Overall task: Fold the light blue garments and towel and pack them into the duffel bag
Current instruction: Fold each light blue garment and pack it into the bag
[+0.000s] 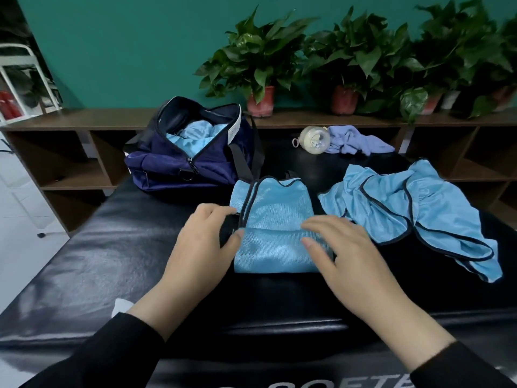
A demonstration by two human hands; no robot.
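Both hands lie flat-fingered on the half-folded vest [275,225]: left hand [201,245], right hand [344,256], neither grip closed. Right lies a crumpled garment [414,208]; far left the open duffel bag [193,152]; far off a bottle [314,138] beside a towel [355,142].

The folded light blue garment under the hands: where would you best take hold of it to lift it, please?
Probably by its two short side edges, one hand from each side: the folded light blue mesh garment lies flat as a compact rectangle, so side support should keep the fold together.
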